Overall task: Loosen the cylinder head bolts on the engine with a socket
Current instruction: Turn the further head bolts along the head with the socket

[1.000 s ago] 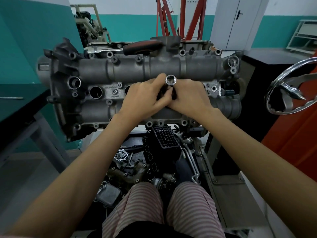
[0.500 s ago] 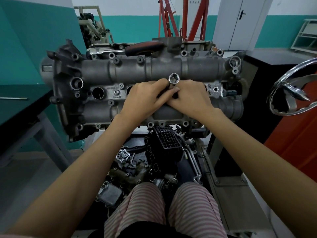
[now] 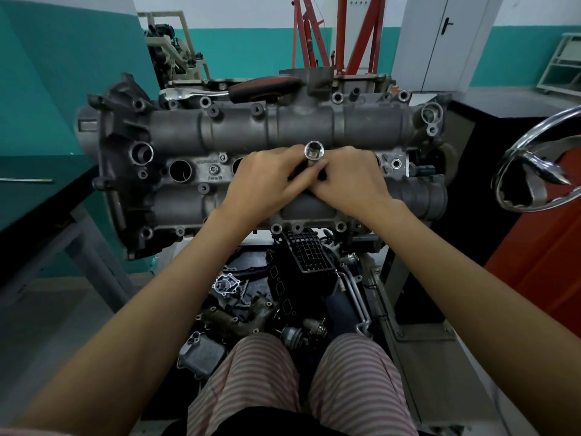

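Head view: I see my left hand [image 3: 267, 180] and right hand [image 3: 352, 177] both gripping the socket [image 3: 313, 151], upright mid-engine [image 3: 283, 133], probably seated on a bolt hidden beneath my fingers.

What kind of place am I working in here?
Most likely an auto repair or training workshop: an engine on a stand, a red engine hoist behind it, and loose engine parts piled below.

An automotive workshop: a bare grey cast-metal engine [image 3: 267, 171] fills the stand, loose black and metal engine parts [image 3: 283, 291] lie below the grip, a red steel hoist frame [image 3: 342, 36] beyond it.
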